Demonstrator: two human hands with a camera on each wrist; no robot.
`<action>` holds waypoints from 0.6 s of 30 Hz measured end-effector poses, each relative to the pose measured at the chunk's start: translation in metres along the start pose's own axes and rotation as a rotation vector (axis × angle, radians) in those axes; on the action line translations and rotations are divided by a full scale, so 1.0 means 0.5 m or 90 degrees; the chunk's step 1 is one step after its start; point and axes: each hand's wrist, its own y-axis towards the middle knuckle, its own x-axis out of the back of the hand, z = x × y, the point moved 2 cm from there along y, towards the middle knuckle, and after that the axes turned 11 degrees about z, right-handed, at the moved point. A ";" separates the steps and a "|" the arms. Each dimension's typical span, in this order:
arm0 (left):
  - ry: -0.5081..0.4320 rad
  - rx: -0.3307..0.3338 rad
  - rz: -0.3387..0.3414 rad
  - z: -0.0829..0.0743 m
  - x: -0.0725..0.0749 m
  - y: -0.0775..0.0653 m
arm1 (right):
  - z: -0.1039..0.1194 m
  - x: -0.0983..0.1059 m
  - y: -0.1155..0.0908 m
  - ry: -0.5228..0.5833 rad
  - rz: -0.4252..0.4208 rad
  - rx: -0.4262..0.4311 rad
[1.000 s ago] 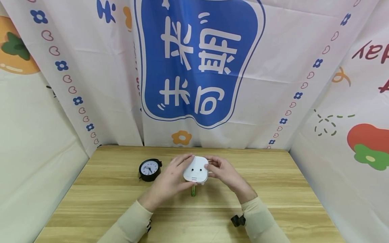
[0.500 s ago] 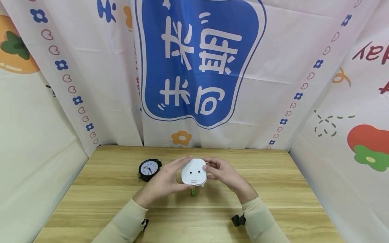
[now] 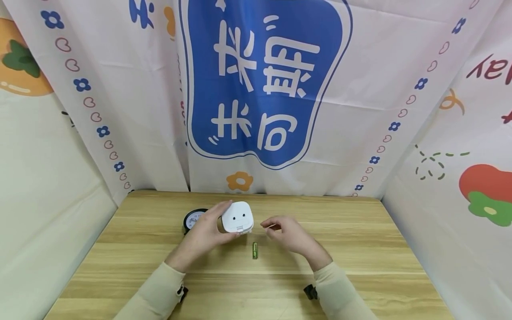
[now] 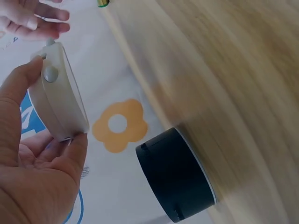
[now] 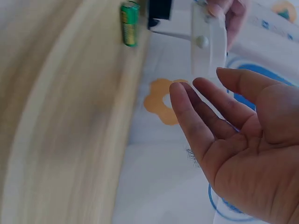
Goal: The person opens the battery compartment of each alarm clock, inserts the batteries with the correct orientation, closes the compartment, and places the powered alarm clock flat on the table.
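Note:
My left hand (image 3: 202, 235) grips a white rounded-square device (image 3: 238, 217) by its edges, thumb at the lower side and fingers at the upper side. Two small black dots mark its facing side. In the left wrist view, small round knobs stick out from the rim of the device (image 4: 58, 100). My right hand (image 3: 294, 238) hovers just right of the device, loosely bent and holding nothing; the right wrist view shows its bare fingers (image 5: 191, 116) and palm. A green battery (image 3: 254, 250) lies on the table between the hands.
A black round alarm clock (image 3: 193, 218) stands behind my left hand, partly covered by it. The wooden table (image 3: 344, 266) ends at a printed white cloth backdrop (image 3: 340, 146), with cloth at both sides too.
My right hand has let go of the white device. My left hand has carried the device leftward, uncovering the battery and overlapping the black clock.

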 end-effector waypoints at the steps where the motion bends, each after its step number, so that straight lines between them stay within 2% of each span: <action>1: -0.002 0.006 0.001 0.003 0.000 0.000 | 0.003 -0.007 0.002 -0.017 0.007 0.001; 7: -0.009 0.023 0.014 0.012 -0.001 0.001 | 0.018 -0.047 0.012 -0.112 0.065 0.001; 12: -0.011 0.023 0.018 0.013 -0.008 0.003 | 0.033 -0.067 0.012 -0.214 0.091 0.027; 18: -0.012 0.013 0.032 0.013 -0.021 0.010 | 0.042 -0.079 0.007 -0.262 0.104 0.042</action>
